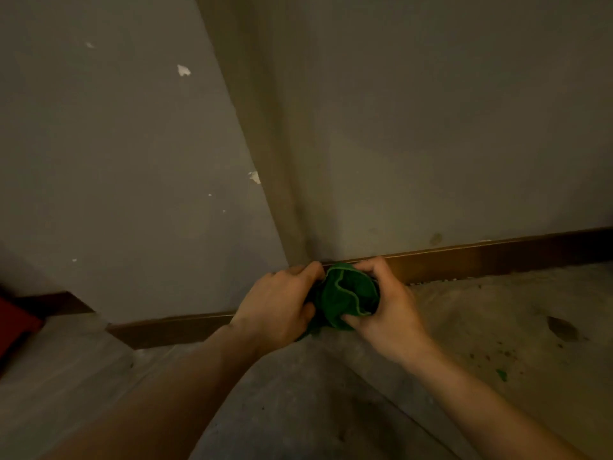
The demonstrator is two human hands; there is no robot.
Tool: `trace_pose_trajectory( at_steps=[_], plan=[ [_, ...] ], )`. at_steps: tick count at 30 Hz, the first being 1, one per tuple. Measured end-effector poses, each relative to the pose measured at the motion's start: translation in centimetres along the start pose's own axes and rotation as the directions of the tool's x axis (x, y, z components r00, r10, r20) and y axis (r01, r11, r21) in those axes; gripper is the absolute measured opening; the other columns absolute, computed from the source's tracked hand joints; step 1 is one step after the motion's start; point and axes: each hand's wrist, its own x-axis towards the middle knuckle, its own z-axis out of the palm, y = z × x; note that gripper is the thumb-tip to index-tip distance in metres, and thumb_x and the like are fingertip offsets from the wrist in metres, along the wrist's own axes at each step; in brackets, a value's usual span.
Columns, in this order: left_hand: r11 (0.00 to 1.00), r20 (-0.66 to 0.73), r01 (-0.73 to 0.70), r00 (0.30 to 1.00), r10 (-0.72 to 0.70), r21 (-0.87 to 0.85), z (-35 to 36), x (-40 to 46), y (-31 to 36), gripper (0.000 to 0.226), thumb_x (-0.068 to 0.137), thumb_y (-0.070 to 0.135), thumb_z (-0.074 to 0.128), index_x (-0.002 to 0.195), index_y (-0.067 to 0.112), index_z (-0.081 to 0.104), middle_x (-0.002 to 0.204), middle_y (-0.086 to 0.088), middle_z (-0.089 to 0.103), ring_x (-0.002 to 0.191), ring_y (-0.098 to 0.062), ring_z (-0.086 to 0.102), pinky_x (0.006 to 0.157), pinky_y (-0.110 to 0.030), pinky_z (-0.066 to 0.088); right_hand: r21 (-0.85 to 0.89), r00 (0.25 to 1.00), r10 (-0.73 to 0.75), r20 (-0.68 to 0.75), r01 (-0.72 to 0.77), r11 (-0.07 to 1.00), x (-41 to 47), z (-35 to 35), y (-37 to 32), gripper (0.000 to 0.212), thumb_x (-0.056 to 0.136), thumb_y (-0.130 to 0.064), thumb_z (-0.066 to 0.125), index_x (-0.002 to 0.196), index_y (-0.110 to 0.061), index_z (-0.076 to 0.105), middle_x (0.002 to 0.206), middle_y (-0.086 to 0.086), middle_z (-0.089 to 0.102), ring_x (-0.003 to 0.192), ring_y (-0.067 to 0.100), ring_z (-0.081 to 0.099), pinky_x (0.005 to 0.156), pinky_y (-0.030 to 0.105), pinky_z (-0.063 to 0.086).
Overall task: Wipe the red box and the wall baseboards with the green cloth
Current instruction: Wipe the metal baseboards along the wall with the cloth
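A bunched green cloth (348,298) sits low in the room's corner, held between both hands. My left hand (278,303) grips its left side and my right hand (384,307) grips its right side, fingers curled over the folds. The dark brown baseboard (481,260) runs along the right wall just behind the cloth, and another stretch of baseboard (172,328) runs along the left wall. A sliver of the red box (15,322) shows at the far left edge; most of it is out of view.
Grey walls meet in a corner (292,200) above my hands, with chipped paint spots (183,70). The dusty concrete floor (497,327) carries a dark stain (562,328) and small green flecks on the right.
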Motion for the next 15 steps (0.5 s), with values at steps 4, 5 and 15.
trace_pose_trajectory(
  at_steps=[4,5,15],
  plan=[
    [1.000,-0.026,-0.001,1.000,0.001,-0.001,-1.8,-1.0,-1.6,0.030,0.087,0.020,0.061,0.109,0.026,0.042,0.103,-0.006,0.063,0.090,-0.034,0.061,0.073,-0.043,0.048,-0.114,0.999,-0.023,0.034,0.026,0.993,1.1,1.2,-2.6,0.055,0.057,-0.013,0.088,0.095,-0.027,0.051,0.091,-0.009,0.065,0.083,0.007,0.063,0.067,0.030,0.053],
    [1.000,-0.030,-0.007,1.000,0.007,0.005,-2.6,-1.4,-2.3,0.030,0.087,0.020,0.060,0.109,0.026,0.042,0.104,-0.006,0.063,0.091,-0.034,0.061,0.073,-0.043,0.049,-0.155,0.998,-0.044,0.053,0.052,0.986,1.4,1.7,-3.6,0.055,0.058,-0.016,0.088,0.095,-0.027,0.049,0.093,-0.007,0.063,0.084,0.009,0.062,0.067,0.030,0.051],
    [0.998,-0.139,-0.045,0.989,0.049,0.033,-13.5,-5.7,-11.6,0.026,0.085,0.016,0.063,0.103,0.021,0.045,0.103,-0.007,0.064,0.091,-0.036,0.060,0.070,-0.041,0.046,-0.509,0.938,-0.227,0.262,0.334,0.793,5.4,9.3,-17.0,0.053,0.070,-0.027,0.080,0.091,-0.033,0.031,0.097,-0.004,0.045,0.087,0.024,0.055,0.071,0.042,0.048]
  ],
)
